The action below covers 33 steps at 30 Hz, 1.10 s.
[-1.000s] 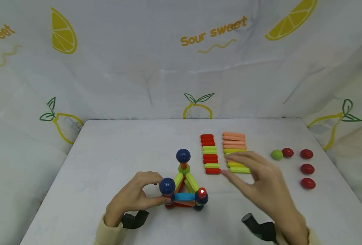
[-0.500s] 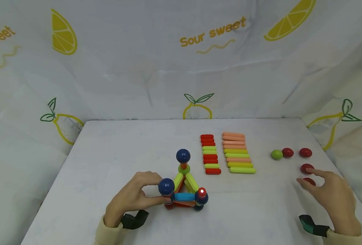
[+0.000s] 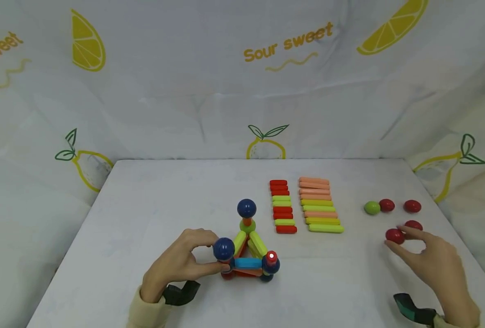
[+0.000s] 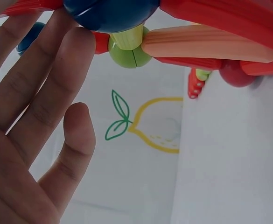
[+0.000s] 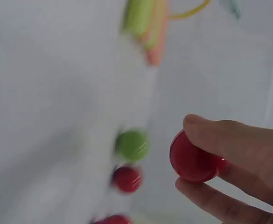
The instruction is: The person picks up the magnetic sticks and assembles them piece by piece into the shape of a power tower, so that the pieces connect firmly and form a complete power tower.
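Note:
A ball-and-stick magnetic structure [image 3: 248, 263] stands at the table's middle, with green, red, orange and blue rods joined by balls. My left hand [image 3: 181, 259] holds its near left corner between thumb and fingers, just under a blue ball [image 3: 223, 248]. Another blue ball [image 3: 247, 208] tops the far corner, while a short red rod [image 3: 271, 256] points up from the near right one. On the right, my right hand [image 3: 441, 262] pinches a dark red ball [image 5: 192, 161] between thumb and fingertips. In the left wrist view, the left fingers [image 4: 57, 88] reach up to the structure's underside.
Short red and green rods [image 3: 282, 210] lie in a column right of the structure, beside a column of longer rods [image 3: 320, 208]. A green ball [image 3: 372, 208] touches a red ball [image 3: 387, 205] farther right. Two more red balls [image 3: 412, 206] lie near the table's right edge.
My right hand has gone from beside the rods to the red balls at right, taken the nearest one and moved it slightly left. The left hand keeps its hold on the structure.

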Tool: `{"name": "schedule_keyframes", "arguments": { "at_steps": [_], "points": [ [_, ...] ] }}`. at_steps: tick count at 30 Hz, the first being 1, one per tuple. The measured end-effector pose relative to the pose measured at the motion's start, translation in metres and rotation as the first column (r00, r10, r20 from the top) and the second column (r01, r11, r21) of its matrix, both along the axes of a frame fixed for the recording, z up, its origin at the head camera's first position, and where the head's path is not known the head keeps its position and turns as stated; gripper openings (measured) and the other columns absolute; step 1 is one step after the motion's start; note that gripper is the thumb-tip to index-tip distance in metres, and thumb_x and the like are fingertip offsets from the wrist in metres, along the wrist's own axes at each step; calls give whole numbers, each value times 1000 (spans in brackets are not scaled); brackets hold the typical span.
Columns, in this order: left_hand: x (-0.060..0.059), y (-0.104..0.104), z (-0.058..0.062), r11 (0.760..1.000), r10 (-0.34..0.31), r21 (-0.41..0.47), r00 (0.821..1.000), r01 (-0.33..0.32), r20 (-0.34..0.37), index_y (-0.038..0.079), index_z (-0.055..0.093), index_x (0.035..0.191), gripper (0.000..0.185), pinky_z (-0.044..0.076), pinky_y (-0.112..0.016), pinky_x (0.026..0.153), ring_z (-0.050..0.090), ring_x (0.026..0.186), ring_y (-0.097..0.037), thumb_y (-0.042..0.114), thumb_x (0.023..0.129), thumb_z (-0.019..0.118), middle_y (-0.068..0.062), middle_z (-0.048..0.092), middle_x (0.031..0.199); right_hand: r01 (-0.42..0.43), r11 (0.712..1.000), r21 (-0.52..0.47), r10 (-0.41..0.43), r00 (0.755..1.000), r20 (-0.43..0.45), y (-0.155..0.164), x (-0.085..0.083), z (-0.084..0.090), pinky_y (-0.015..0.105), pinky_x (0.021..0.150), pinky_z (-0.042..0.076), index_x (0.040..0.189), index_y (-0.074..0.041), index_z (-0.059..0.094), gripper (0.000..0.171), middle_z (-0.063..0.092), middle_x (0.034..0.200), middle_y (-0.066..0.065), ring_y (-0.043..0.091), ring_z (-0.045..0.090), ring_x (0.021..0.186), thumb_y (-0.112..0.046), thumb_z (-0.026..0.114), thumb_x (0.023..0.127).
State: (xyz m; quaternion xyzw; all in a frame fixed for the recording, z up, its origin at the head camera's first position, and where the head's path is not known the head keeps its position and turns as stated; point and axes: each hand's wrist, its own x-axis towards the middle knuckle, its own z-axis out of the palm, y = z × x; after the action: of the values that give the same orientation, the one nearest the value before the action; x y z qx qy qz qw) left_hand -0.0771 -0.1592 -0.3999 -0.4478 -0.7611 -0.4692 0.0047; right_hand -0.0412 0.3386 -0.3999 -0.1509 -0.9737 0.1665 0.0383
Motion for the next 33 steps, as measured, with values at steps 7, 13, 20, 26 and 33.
{"name": "schedule_keyframes", "arguments": {
  "at_steps": [7, 13, 20, 26, 33],
  "points": [
    [1, 0, 1, 1000, 4, 11, 1000, -4, 5, 14, 74, 104, 26, 57, -27, 76, 68, 82, -6, 11, 81, 86, 0, 78, 92, -448, 886, -117, 358, 824, -439, -130, 16, 72, 20, 45, 26, 116, -14, 74, 51, 76, 98, 7, 1, 21, 46, -11, 94, 69],
    [1, 1, 1, 1000, -3, 6, 1000, 3, -1, 13, 74, 105, 26, 58, -27, 77, 69, 84, -6, 11, 82, 86, 0, 78, 93, -684, 702, -197, 548, 695, -465, -195, 28, 93, 11, 57, 45, 116, -25, 73, 50, 74, 104, -13, -7, 51, 67, -13, 93, 72],
    [0, 2, 2, 1000, -18, 7, 1000, 18, -10, 14, 74, 105, 26, 57, -26, 78, 69, 84, -6, 11, 82, 86, 0, 78, 94, -663, 733, -152, 586, 728, -355, -207, 30, 82, 20, 79, 60, 112, -31, 74, 45, 73, 104, -21, -3, 67, 90, -21, 93, 72],
    [0, 0, 3, 1000, -11, 2, 1000, 11, 4, 14, 74, 105, 26, 57, -26, 77, 68, 84, -6, 11, 82, 86, 0, 78, 93, -622, 772, -128, 558, 761, -329, -203, 33, 79, 20, 77, 59, 115, -32, 73, 50, 73, 103, -22, -2, 65, 89, -24, 94, 70],
    [1, 0, 3, 1000, 7, -20, 999, -6, 49, 14, 75, 105, 25, 58, -25, 79, 68, 84, -4, 12, 82, 85, 2, 78, 94, -634, 739, -227, 526, 754, -393, -173, 20, 73, 16, 51, 40, 126, -23, 71, 56, 74, 115, -3, -2, 43, 55, -24, 91, 74]
  ]
}}
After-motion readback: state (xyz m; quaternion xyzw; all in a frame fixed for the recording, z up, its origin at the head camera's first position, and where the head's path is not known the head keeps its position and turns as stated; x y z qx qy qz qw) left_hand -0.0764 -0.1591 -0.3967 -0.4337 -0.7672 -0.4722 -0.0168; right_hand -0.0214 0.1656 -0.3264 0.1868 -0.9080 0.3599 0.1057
